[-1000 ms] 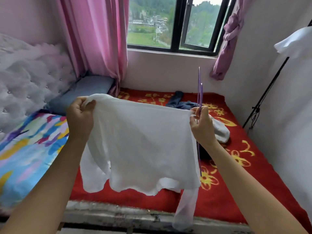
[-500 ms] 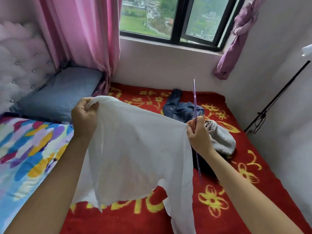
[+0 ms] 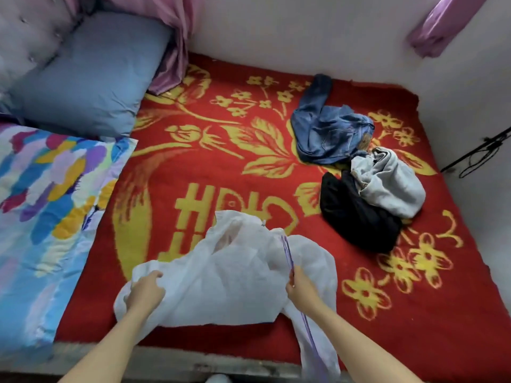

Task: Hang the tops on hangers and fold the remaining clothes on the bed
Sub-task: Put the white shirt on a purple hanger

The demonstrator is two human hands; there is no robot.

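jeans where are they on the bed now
Head view: the jeans lie crumpled at the far right of the red blanket, near the wall, just beyond the grey garment and black garment.

Soft cloths on a fuzzy blanket, with one slim plastic hanger.

The white top [image 3: 235,277] at lower centre is thin, half-sheer matt cloth, and the purple hanger [image 3: 287,252] against it looks like translucent plastic. The red blanket [image 3: 193,175] beneath is matt and fuzzy. At upper right lie jeans [image 3: 329,134] of faded denim, a grey garment [image 3: 392,183] of soft cloth and a matt black garment [image 3: 356,217]. The pillow [image 3: 88,78] at upper left is smooth cloth, the quilt [image 3: 41,203] at left stitched and puffy, and the curtain [image 3: 177,45] at the top faintly shiny.
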